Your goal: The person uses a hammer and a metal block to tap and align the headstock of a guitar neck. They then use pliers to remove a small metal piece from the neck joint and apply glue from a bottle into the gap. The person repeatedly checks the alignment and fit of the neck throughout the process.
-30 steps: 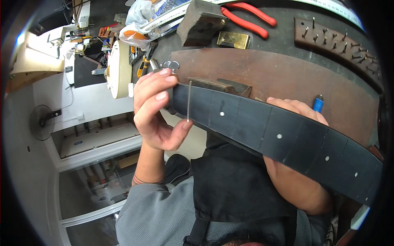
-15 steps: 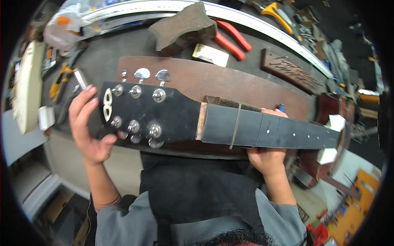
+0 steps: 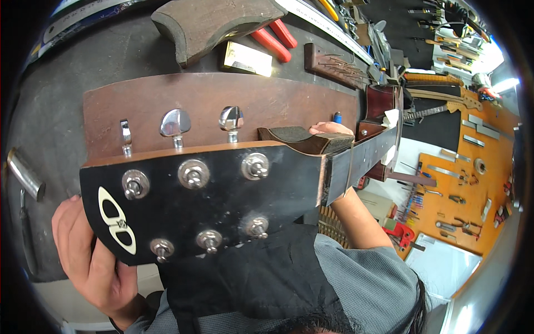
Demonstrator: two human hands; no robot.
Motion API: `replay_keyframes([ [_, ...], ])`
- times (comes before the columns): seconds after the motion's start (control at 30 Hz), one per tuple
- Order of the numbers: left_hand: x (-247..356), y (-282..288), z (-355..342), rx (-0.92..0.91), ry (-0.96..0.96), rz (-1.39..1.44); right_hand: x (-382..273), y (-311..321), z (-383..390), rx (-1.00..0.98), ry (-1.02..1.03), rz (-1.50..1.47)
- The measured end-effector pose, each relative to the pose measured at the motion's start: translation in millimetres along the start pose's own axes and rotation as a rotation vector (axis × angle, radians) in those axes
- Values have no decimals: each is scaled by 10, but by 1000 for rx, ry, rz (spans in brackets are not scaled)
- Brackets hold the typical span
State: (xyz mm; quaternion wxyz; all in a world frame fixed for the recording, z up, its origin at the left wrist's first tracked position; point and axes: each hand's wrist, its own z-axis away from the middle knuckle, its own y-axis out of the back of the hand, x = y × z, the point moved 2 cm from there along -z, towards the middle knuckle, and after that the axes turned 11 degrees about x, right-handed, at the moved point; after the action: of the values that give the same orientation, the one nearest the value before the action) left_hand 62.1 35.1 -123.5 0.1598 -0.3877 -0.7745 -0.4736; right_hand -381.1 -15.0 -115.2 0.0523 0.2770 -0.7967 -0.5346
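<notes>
A guitar's black headstock (image 3: pixel 194 206) fills the middle, carrying several shiny tuning posts (image 3: pixel 193 174) and a cream inlay (image 3: pixel 117 220). My left hand (image 3: pixel 89 259) is closed on its lower left end, fingertips partly hidden behind it. Metal tuner buttons (image 3: pixel 176 122) stick out from the far side. Past a bare wooden strip (image 3: pixel 321 181), the dark fingerboard (image 3: pixel 364 161) runs to the right, crossed by one thin strip (image 3: pixel 350 167). My right hand (image 3: pixel 332 128) reaches beneath the neck, its fingers showing on the far side and its palm hidden. Beside the fingers is a curved, lined wooden neck rest (image 3: pixel 303 138).
A brown board (image 3: pixel 161 92) lies under the guitar. Behind it are a curved wooden block (image 3: pixel 214 25), red-handled pliers (image 3: pixel 272 44), a small gold box (image 3: pixel 246 59) and a wooden pin holder (image 3: pixel 334 65). A metal cylinder (image 3: pixel 26 173) lies left. Tools hang on an orange panel (image 3: pixel 456 189).
My left hand has gone from open beside the headstock to closed on its end. The headstock appears larger and tilted nearer. The view has swung right, bringing the tool wall in.
</notes>
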Motion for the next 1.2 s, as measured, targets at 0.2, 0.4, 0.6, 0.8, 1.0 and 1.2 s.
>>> replay_keyframes([
  [0.2,-80,50,3,-86,-42,66,-123,27,-124,-19,84,156],
  [0.4,-51,86,-13,-172,-46,23,-205,3,-267,50,83,132],
  [0.6,-144,141,4,-248,-111,97,-137,-2,-262,-6,88,122],
  [0.8,-174,193,-19,-288,-159,133,-180,3,-281,-15,81,161],
  [1.0,-24,95,-72,-137,-58,83,31,85,-100,-110,28,131],
  [1.2,57,31,-87,-18,33,107,-359,201,-140,-61,3,220],
])
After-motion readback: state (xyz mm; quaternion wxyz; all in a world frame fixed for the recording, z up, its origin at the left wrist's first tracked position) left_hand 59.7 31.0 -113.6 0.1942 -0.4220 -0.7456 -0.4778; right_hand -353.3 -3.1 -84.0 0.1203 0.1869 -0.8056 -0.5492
